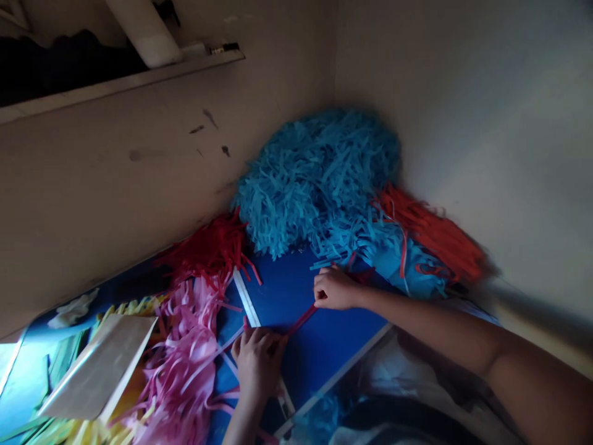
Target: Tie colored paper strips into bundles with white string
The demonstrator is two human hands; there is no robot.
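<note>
A thin dark red strip (pixel 302 319) runs taut between my two hands, above a blue surface. My left hand (pixel 259 352) grips its lower end, fingers closed, beside a heap of pink strips (pixel 185 358). The other end sits in the pinched fingers of my right hand (pixel 336 288), near the blue fringe. More red shows just behind that hand, partly hidden. A big pile of blue fringed strips (pixel 319 173) stands in the corner, with a red bundle (pixel 208 247) at its left and an orange-red bundle (pixel 435 235) at its right.
Walls meet behind the blue table (pixel 282 284). A brownish flat packet (pixel 99 364) lies on yellow strips (pixel 83 432) at the left, with green strips (pixel 65 352) beside it. A shelf (pixel 125 83) juts from the left wall, holding a white cylinder (pixel 148 31).
</note>
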